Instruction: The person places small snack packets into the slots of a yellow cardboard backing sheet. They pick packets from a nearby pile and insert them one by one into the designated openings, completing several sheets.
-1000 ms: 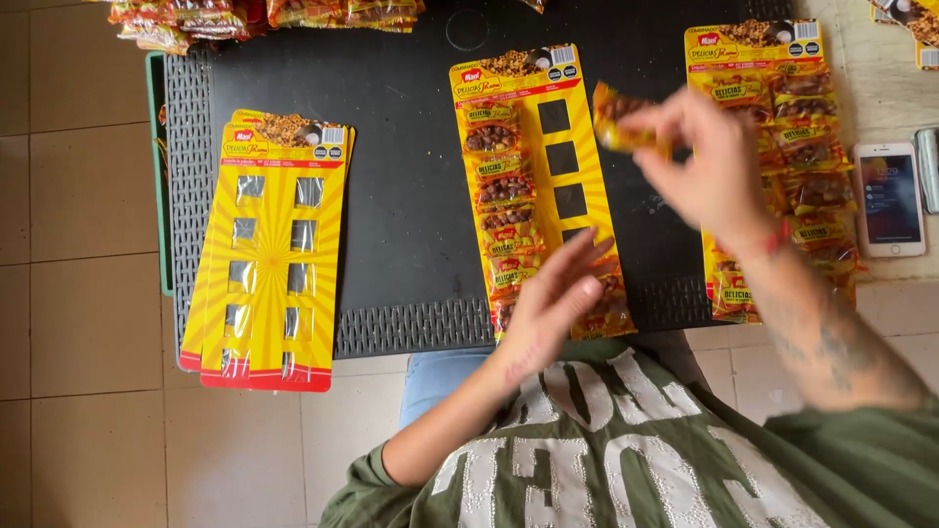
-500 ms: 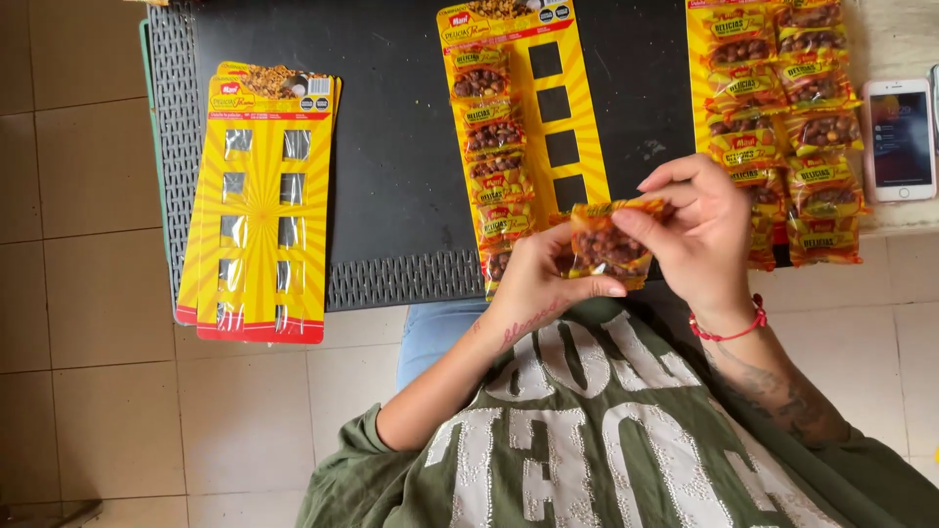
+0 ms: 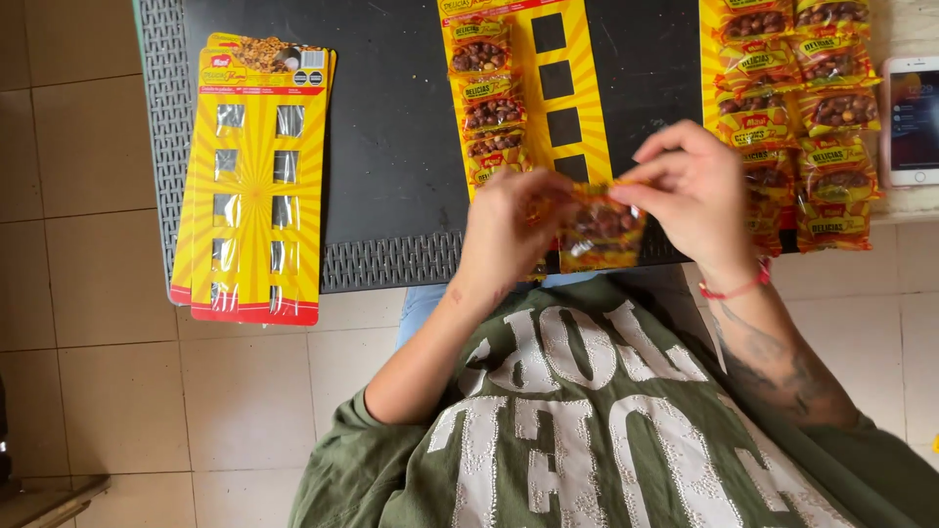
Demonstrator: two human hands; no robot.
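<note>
The snack packet [image 3: 599,227] between my fingers [image 3: 548,200] is yellow and orange with a clear window showing brown nuts. My table [image 3: 391,147] is black with a woven grey edge. The stack of cards [image 3: 252,181] is yellow with sunburst rays, a red bottom strip and silvery squares. My shirt [image 3: 587,430] is olive green with white studded letters. A red band [image 3: 736,288] circles my wrist. The floor tiles [image 3: 88,274] are beige.
</note>
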